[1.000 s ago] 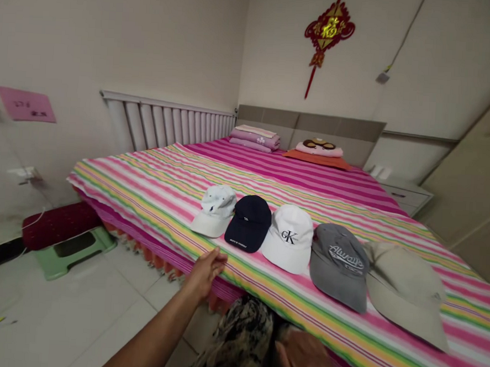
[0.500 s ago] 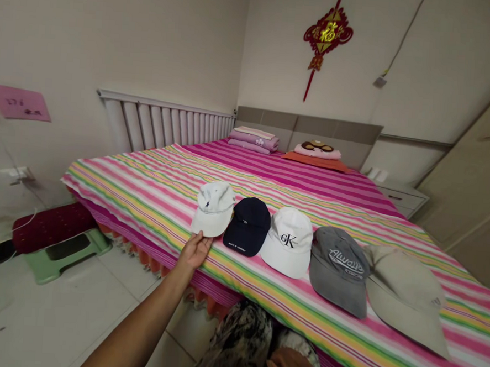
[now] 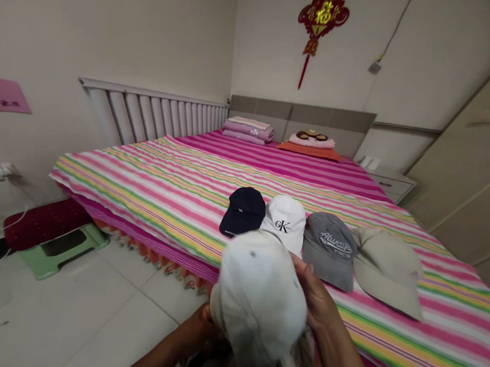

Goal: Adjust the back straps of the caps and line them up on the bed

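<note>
Close in front of me, above the bed's near edge, a white baseball cap [image 3: 261, 295] is held between both hands, its crown toward me and slightly blurred. My left hand [image 3: 203, 326] grips the cap's left side, with most fingers hidden behind it. On the cap's right side, my right hand [image 3: 313, 293] is closed on the fabric. Beyond it, in a row on the striped sheet, lie a navy cap [image 3: 245, 208], a white cap with dark letters [image 3: 286, 216], a grey cap [image 3: 328, 249] and a beige cap [image 3: 389, 270].
The bed [image 3: 146, 172] has a striped sheet, with folded purple bedding [image 3: 248, 131] and a pink folded stack [image 3: 311, 142] by the headboard. A green stool [image 3: 64, 253] and a dark red cushion [image 3: 45, 224] are at the floor's left. A white radiator [image 3: 158, 112] lines the wall.
The leftmost white cap has been lifted off the bed and brought toward me. My right hand has risen from my lap and joined my left hand on it.
</note>
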Demonstrator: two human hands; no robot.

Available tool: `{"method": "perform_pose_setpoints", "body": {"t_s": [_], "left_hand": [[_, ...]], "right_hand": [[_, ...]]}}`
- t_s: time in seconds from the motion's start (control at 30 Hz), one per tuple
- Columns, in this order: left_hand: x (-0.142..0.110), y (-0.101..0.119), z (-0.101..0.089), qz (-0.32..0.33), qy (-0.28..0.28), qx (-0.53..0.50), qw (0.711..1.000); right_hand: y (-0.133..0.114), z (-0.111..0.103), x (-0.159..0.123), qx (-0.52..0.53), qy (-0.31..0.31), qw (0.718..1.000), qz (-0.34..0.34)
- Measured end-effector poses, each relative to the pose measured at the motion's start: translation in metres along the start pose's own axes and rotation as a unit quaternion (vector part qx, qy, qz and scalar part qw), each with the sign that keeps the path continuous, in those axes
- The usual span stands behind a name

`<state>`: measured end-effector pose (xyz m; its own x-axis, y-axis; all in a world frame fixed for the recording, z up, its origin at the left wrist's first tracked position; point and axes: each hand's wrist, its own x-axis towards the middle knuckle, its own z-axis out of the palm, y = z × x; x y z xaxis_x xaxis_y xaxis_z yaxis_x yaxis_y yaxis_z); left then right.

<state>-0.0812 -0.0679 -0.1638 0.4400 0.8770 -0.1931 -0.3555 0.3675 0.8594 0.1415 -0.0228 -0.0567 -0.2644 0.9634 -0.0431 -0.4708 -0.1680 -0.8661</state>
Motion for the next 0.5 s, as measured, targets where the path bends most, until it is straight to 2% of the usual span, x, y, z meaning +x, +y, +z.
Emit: {"method": "perform_pose_setpoints", "body": {"t_s": [0.1, 0.23, 0.33, 0.37, 0.43, 0.5], "left_hand": [[-0.001, 0.014, -0.007, -0.018, -0.056, 0.063, 0.996], [0.009, 0.058, -0.008, 0.009, -0.067, 0.062, 0.996], [0.019, 0.093, 0.012, -0.009, -0.183, 0.073, 0.98], [0.021, 0.103, 0.021, -0.016, -0.205, 0.068, 0.976], [0.024, 0.118, 0.042, -0.031, -0.226, 0.032, 0.973], [0.025, 0.129, 0.061, -0.04, -0.227, 0.008, 0.973]], "right_hand": [[-0.002, -0.003, -0.012, 0.038, 0.024, 0.999, 0.02], [-0.003, -0.001, -0.029, 0.08, 0.053, 0.995, 0.016], [-0.005, 0.004, -0.034, 0.053, 0.047, 0.997, -0.013], [-0.007, 0.004, -0.035, 0.029, 0.035, 0.998, -0.032], [-0.011, 0.005, -0.038, -0.024, 0.006, 0.998, -0.063], [-0.018, 0.005, -0.042, -0.077, -0.016, 0.995, -0.066]]}}
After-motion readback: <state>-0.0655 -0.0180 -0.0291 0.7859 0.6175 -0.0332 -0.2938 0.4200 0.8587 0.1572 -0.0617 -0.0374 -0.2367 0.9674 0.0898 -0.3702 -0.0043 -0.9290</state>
